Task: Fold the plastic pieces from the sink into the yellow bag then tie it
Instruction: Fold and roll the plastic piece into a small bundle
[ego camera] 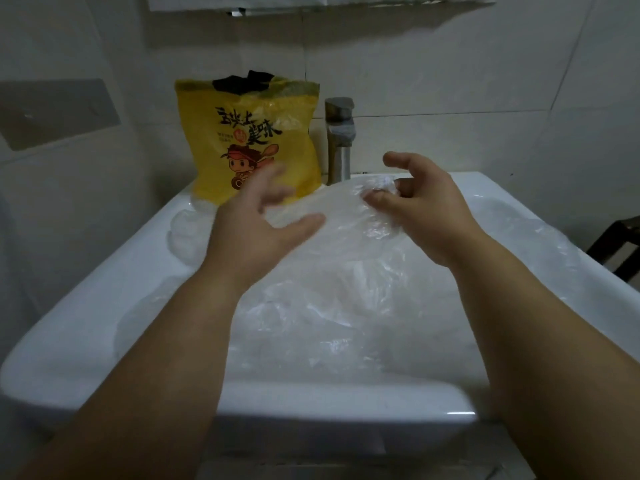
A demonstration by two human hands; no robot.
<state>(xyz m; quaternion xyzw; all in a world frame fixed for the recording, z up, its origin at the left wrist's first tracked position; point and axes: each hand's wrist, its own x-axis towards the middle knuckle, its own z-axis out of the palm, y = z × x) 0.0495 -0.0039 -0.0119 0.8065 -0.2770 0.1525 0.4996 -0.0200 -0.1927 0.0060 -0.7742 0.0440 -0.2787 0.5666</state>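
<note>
- Across the basin of the white ceramic sink [104,289] lay the crumpled sheets of clear plastic film [329,306]. They were heaped from the near rim to the back and spilled over the right edge. None of it looked folded yet.
- At the back rim, left of centre, the yellow printed plastic bag [249,133] stood upright with its mouth open at the top. It was probably parked there so that folded pieces could be dropped straight in.
- The right hand [426,216] had its fingers curled round a bunch of the film near the far end of the heap, thumb lifted clear. That grip looked like a way to draw one sheet free of the rest.
- The left hand [256,230] hovered wide, fingers spread and blurred, over the film just before the bag. It held nothing and seemed ready to catch an opposite edge.
- A black item [242,83] poked from the bag's mouth. What it was could not be told, and it may take up room inside.
- Just right of the bag rose the brushed-metal tap [341,140], its spout above the film's far end, where a lifted sheet might snag.
- A dark frame [616,244] showed beyond the sink's right side, well apart from the work.
</note>
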